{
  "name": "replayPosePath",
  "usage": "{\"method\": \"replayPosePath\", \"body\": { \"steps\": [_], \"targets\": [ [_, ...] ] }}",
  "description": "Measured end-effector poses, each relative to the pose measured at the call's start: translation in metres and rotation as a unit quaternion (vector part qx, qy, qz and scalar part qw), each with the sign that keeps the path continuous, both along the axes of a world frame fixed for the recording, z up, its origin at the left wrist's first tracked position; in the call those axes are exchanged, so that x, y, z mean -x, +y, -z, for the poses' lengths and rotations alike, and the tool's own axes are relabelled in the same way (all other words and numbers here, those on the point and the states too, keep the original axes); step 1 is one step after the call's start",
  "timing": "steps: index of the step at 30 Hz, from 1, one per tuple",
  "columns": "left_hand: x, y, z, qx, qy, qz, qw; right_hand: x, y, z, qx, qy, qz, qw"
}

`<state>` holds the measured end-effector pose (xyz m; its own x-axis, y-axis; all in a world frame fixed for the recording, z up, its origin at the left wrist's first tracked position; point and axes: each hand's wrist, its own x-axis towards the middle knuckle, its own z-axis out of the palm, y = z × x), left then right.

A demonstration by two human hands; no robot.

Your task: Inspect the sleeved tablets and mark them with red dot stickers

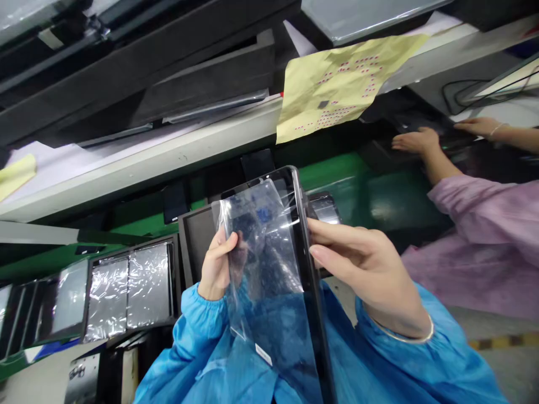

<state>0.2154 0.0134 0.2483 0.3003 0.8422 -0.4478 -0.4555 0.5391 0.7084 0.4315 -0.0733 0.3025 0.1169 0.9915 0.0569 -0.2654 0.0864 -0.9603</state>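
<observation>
Both my hands hold up a flat, dark tablet-sized panel (pixel 309 280) with a black frame, tilted in front of my blue sleeves. A clear plastic film (pixel 256 252) covers much of its face and hangs loose at the lower end. My left hand (pixel 217 264) pinches the film at the panel's left side, with the thumb on top. My right hand (pixel 362 264) wraps the panel's right edge, fingers across its frame. The panel's lower end is partly lost against my sleeve.
Film-wrapped panels stand in a black tray (pixel 130 286) at lower left. Behind lies a green conveyor belt (pixel 337 191) under a white ledge (pixel 147 160) bearing a yellow sheet (pixel 341 84) with red marks. A co-worker (pixel 484 224) in a pink smock works at right.
</observation>
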Motion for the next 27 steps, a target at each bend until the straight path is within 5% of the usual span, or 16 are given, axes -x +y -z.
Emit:
{"method": "replayPosePath", "body": {
  "steps": [6, 27],
  "targets": [
    [-0.002, 0.003, 0.011, -0.021, -0.014, 0.025, 0.999, 0.002, -0.004, -0.007, -0.014, -0.035, 0.017, 0.999],
    [-0.003, 0.002, -0.009, -0.056, 0.014, -0.024, 0.998, 0.002, -0.001, 0.0, 0.029, 0.039, 0.029, 0.998]
  ]
}}
